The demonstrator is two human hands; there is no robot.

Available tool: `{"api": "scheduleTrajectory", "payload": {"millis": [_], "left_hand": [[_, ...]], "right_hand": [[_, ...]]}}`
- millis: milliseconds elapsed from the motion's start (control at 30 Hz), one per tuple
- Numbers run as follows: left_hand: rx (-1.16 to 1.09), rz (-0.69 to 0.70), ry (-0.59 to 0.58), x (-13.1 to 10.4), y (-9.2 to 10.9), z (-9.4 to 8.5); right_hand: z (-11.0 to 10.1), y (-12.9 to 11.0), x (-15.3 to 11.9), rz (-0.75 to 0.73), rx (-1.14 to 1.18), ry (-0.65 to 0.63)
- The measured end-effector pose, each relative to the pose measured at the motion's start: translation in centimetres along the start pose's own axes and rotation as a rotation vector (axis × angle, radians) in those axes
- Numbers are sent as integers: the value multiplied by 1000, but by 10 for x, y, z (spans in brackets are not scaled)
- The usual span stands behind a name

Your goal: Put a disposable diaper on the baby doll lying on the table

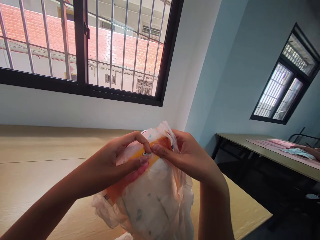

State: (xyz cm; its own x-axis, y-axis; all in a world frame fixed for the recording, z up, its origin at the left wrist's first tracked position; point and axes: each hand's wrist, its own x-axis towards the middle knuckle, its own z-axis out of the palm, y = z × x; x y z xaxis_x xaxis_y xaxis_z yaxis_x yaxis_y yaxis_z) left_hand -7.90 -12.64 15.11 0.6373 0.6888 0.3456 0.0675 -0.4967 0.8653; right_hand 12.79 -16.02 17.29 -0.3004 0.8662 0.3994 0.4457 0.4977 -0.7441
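Note:
A white disposable diaper [152,196] with frilled edges and an orange printed front strip stands upright in front of me, above the near table. My left hand [127,153] grips its left side, the thumb and bent index finger pressed on the strip. On the upper right, my right hand [182,151] is closed around the edge, its thumb lying on the strip close to my left index finger. The fingers behind the diaper are hidden, as is whatever lies inside it.
The light wooden table [50,186] reaches to the wall beneath a barred window [82,86]. At right, a second table [265,153] bears a pink cloth [265,144] and a pale blue item [297,152], with another person's hand [306,150] there.

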Motion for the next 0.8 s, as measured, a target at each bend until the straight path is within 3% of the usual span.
{"api": "scheduleTrajectory", "payload": {"millis": [500,800], "left_hand": [[81,-62,-54,3,-8,-13],[97,-31,-90,3,-4,-17]], "right_hand": [[-20,18,5,29,89,64],[-24,18,4,37,125,78]]}}
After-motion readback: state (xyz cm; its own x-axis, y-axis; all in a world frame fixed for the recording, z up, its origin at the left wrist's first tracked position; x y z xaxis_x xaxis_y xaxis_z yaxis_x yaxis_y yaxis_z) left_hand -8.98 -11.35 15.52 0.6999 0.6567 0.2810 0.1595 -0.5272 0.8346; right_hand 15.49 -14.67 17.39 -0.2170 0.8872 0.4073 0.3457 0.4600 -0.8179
